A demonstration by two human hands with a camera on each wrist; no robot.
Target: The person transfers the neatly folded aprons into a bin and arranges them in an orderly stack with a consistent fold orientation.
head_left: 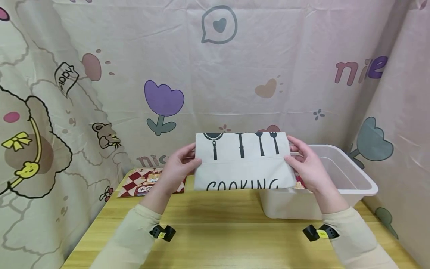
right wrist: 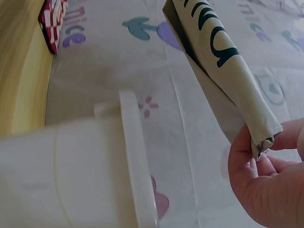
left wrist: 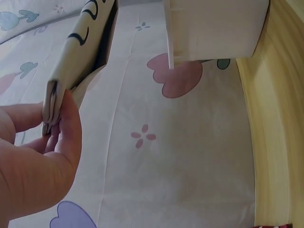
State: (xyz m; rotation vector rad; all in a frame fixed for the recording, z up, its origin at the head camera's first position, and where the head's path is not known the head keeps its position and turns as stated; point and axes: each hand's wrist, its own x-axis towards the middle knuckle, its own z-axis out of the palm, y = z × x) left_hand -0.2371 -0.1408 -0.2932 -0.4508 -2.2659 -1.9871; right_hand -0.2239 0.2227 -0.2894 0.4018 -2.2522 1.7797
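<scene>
A folded white cloth [head_left: 242, 164] printed with dark kitchen utensils and the word COOKING hangs in the air in the head view, stretched between both hands. My left hand [head_left: 178, 166] pinches its left edge between thumb and fingers. At the opposite edge my right hand [head_left: 310, 164] pinches it the same way. In the left wrist view, stacked layers of the folded cloth [left wrist: 78, 61] show between thumb and fingers. The right wrist view shows the other end of the cloth [right wrist: 228, 66], with its layers bunched in the fingertips.
A white plastic bin [head_left: 356, 175] stands on the wooden table [head_left: 215, 239] at the right, behind my right hand; something red shows in it. A red-and-cream checked cloth [head_left: 134, 183] with a cartoon print lies at the back left. A printed curtain [head_left: 215, 74] hangs behind the table.
</scene>
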